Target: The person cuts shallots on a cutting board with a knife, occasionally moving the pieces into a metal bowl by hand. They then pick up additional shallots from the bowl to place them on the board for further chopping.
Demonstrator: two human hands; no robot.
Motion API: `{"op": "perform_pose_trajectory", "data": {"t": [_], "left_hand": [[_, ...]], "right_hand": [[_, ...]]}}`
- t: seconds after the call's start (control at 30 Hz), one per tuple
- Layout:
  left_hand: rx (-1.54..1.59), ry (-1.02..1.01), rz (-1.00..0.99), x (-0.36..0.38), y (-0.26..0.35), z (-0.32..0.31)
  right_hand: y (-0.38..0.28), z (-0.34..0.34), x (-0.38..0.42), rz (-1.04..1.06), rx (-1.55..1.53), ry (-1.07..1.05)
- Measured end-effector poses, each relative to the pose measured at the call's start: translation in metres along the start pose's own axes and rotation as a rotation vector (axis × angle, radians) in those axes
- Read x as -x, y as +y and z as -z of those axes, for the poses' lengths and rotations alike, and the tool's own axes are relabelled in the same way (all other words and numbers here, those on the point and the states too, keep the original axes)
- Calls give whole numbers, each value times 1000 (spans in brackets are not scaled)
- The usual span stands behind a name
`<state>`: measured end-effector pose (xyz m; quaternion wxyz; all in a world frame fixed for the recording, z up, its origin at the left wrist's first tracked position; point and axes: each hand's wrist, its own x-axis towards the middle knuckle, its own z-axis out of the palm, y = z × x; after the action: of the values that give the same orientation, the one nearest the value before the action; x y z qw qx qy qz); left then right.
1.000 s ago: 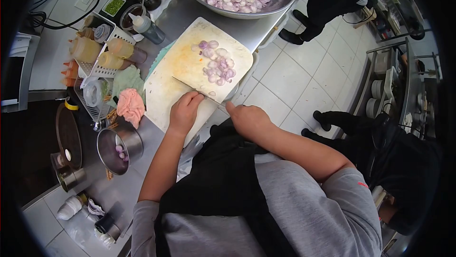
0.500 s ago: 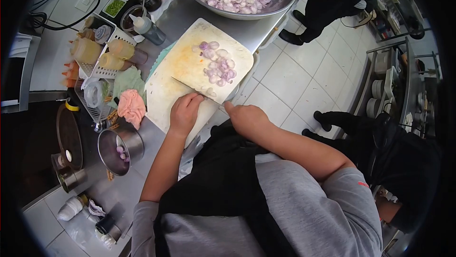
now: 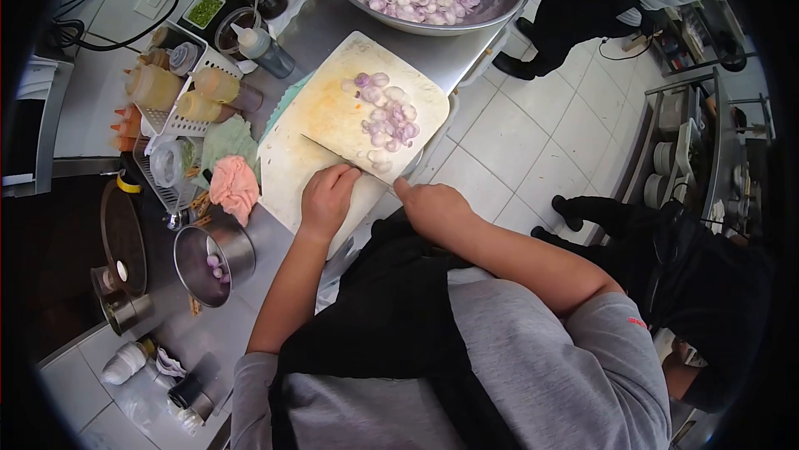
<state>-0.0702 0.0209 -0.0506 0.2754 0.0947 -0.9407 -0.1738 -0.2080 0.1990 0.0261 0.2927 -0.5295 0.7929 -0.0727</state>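
My right hand [image 3: 437, 208] is closed around the handle of a knife [image 3: 334, 151], whose blade lies slantwise across the pale cutting board [image 3: 291, 154]. Curled beside the blade, my left hand [image 3: 327, 196] presses a shallot to the board; its fingers hide nearly all of it. Just beyond the blade lie a few fresh slices [image 3: 380, 160]. Farther up the board is a loose pile of sliced shallots [image 3: 391, 123], purple and white.
Behind the board stands a large steel bowl [image 3: 493, 9] with many shallot slices. A steel pot [image 3: 237, 254] at left holds several whole shallots. A pink cloth [image 3: 234, 188], a green cloth [image 3: 229, 144] and sauce bottles [image 3: 154, 88] flank the board. Other people [image 3: 553, 17] stand at right.
Another slice shows by the blade, near my left fingertips. Both hands keep nearly the same places on the board. The whole view has shifted slightly.
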Motion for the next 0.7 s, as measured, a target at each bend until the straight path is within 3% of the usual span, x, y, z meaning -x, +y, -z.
{"op": "perform_pose_trajectory", "data": {"t": [0.7], "left_hand": [[-15, -13, -18, -3, -1, 4]], "right_hand": [[3, 2, -21, 16, -10, 1]]}}
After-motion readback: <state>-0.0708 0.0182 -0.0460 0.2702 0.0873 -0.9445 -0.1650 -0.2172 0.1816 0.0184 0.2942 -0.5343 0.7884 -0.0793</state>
